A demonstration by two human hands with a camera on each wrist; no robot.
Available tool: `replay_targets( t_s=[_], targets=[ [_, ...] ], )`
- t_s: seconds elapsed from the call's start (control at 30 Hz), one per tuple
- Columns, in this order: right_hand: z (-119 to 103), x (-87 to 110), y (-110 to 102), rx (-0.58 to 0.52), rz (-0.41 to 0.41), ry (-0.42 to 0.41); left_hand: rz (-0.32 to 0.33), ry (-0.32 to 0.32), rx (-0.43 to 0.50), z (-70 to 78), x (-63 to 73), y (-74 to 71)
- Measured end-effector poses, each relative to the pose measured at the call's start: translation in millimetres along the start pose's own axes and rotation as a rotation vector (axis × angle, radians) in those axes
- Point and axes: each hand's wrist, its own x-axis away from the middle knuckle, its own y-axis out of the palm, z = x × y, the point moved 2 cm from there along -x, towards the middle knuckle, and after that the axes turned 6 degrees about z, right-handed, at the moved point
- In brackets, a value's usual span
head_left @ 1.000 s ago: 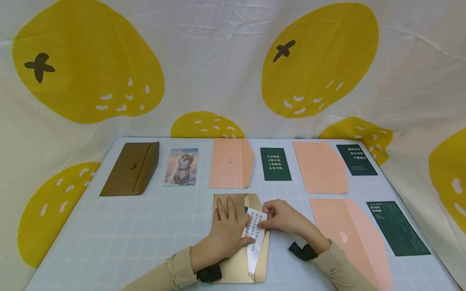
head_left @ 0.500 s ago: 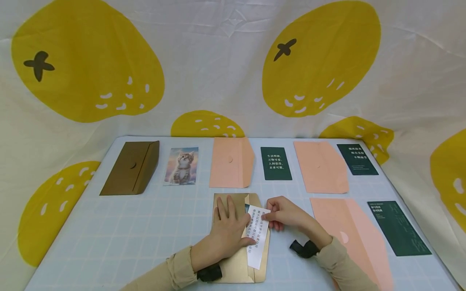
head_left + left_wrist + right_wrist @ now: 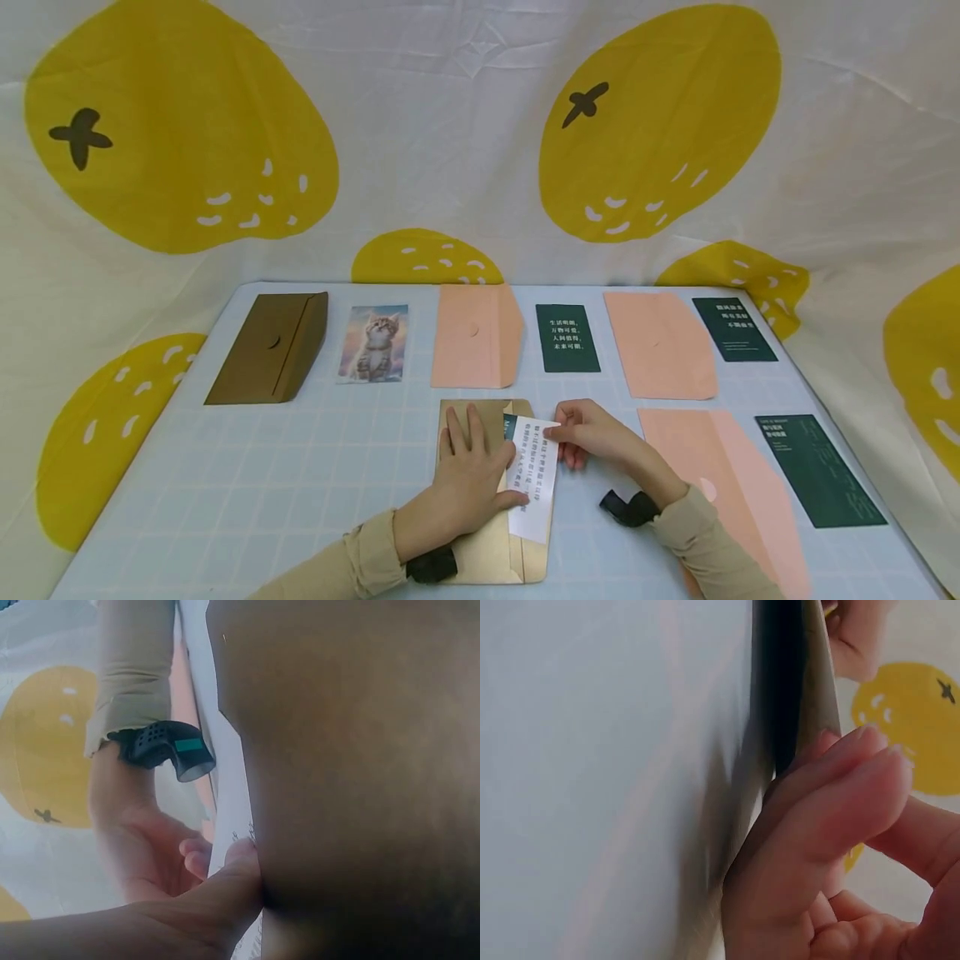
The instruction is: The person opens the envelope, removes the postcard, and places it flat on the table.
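A gold envelope (image 3: pixel 480 554) lies in the middle near the front, its flap side to the right. My left hand (image 3: pixel 465 483) rests flat on it with fingers spread, the thumb reaching over a white printed card (image 3: pixel 534 479). This card sits at the envelope's mouth, its left part hidden under my left hand and the envelope. A dark green edge (image 3: pixel 509 427) shows at its upper left. My right hand (image 3: pixel 596 435) pinches the card's upper right corner between thumb and finger. In the left wrist view, the envelope (image 3: pixel 352 750) fills the right side.
Along the back lie a brown envelope (image 3: pixel 258 350), a kitten picture card (image 3: pixel 372 343), two pink envelopes (image 3: pixel 467 337) and two green cards (image 3: pixel 567 339). A larger pink envelope (image 3: pixel 697 458) and green card (image 3: pixel 817 471) lie right, partly under my right sleeve (image 3: pixel 708 533).
My right hand has moved slightly up and right, drawing the white card with it, so its lower edge sits higher and more print shows. My left hand has stayed put.
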Motion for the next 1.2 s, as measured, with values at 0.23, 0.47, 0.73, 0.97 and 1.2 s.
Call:
replay_targets(
  t_s=[0.23, 0.47, 0.73, 0.97, 1.2],
  targets=[
    [-2, 4.6, 6, 0.004, -0.116, -0.020, 0.010, -0.004, -0.033, 0.8, 0.6, 1.4],
    [-3, 4.4, 1, 0.012, -0.101, -0.003, 0.027, -0.007, -0.020, 0.0, -1.9, 3.6],
    [1, 8.8, -17, 0.099, -0.107, 0.012, -0.008, -0.019, 0.012, -1.7, -2.5, 2.7],
    [5, 17.6, -28, 0.117, -0.120, 0.026, -0.007, -0.026, 0.073, -4.3, 2.2, 3.5],
    [6, 23.8, -37, 0.150, -0.102, 0.047, -0.034, -0.006, 0.028, -6.3, 5.8, 3.4]
  ],
)
